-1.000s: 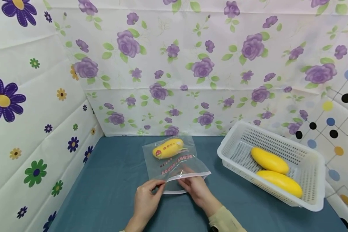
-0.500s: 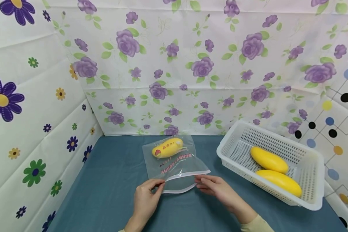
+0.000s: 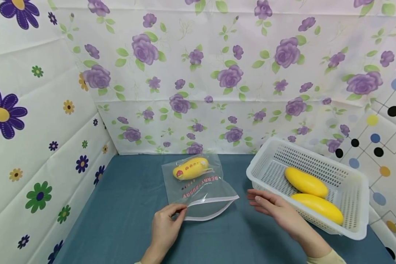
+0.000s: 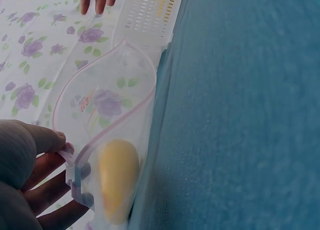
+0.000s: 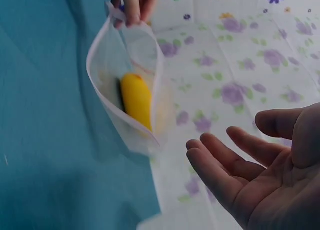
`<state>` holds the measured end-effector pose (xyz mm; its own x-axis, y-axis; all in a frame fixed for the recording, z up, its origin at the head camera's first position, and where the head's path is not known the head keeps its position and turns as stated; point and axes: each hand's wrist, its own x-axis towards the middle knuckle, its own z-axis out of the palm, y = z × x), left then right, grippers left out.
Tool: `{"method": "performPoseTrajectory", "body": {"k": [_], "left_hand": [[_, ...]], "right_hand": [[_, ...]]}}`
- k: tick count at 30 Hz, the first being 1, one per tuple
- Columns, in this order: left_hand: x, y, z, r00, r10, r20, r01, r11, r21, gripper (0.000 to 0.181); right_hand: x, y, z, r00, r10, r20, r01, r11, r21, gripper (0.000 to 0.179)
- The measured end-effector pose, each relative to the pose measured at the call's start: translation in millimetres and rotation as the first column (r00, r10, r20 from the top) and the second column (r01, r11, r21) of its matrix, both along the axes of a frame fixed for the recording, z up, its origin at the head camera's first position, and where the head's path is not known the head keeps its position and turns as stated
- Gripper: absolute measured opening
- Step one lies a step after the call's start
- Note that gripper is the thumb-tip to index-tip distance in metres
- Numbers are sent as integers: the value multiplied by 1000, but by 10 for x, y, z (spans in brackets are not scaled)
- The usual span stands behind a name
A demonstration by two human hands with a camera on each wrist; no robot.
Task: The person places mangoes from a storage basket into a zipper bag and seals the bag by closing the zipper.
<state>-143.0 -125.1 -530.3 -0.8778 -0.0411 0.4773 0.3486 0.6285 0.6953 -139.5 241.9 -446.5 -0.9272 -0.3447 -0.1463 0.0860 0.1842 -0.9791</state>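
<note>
A clear zip bag (image 3: 198, 190) with pink lettering lies on the blue cloth, its mouth gaping toward me. Inside its far end rests a smooth, elongated yellow fruit (image 3: 190, 168), partly covered by the bag's print. My left hand (image 3: 166, 222) pinches the near left corner of the bag's mouth between thumb and fingers; the left wrist view shows the pinched edge by the zip slider (image 4: 73, 176). My right hand (image 3: 277, 209), fingers extended and holding nothing, is between the bag and the white basket (image 3: 320, 156), overlapping the basket's near left rim in the head view.
Two more yellow fruits, one farther back (image 3: 306, 182) and one nearer (image 3: 318, 208), lie in the perforated basket at the right. A flowered sheet (image 3: 198, 84) stands behind the blue cloth (image 3: 125, 205), and patterned sheets close off both sides.
My right hand has come out of the bag's mouth, let go of its right edge and moved right to the basket. The left hand keeps its pinch at the corner.
</note>
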Motion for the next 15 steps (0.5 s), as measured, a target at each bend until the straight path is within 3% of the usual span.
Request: {"method": "performPoseTrajectory", "body": {"k": [6, 9, 15], "left_hand": [[-2, 7, -15, 1000, 0, 3, 0, 1000, 1, 13], [1, 7, -19, 1000, -8, 9, 8, 1000, 8, 13], [-1, -7, -20, 1000, -23, 18, 22, 1000, 16, 8]], "right_hand": [[37, 372, 129, 995, -73, -74, 75, 997, 22, 56], [41, 594, 160, 985, -112, -133, 122, 990, 76, 56], [31, 983, 148, 960, -164, -227, 220, 943, 248, 54]]}}
